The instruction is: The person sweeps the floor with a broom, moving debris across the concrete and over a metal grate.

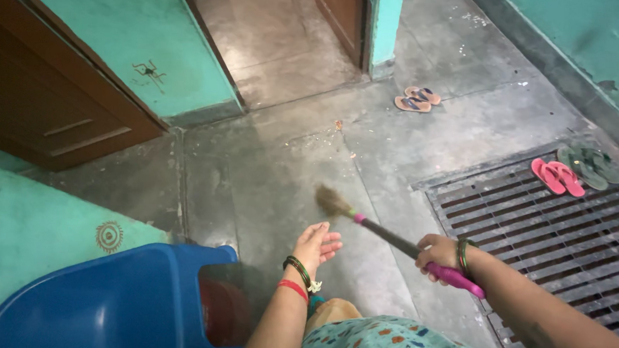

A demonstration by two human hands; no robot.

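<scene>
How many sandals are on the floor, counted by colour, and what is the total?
Tan sandals with blue straps, near the doorway: 2
Pink sandals, on the metal floor grate: 2
Dark green sandals, beside the pink ones: 2
Total: 6
</scene>
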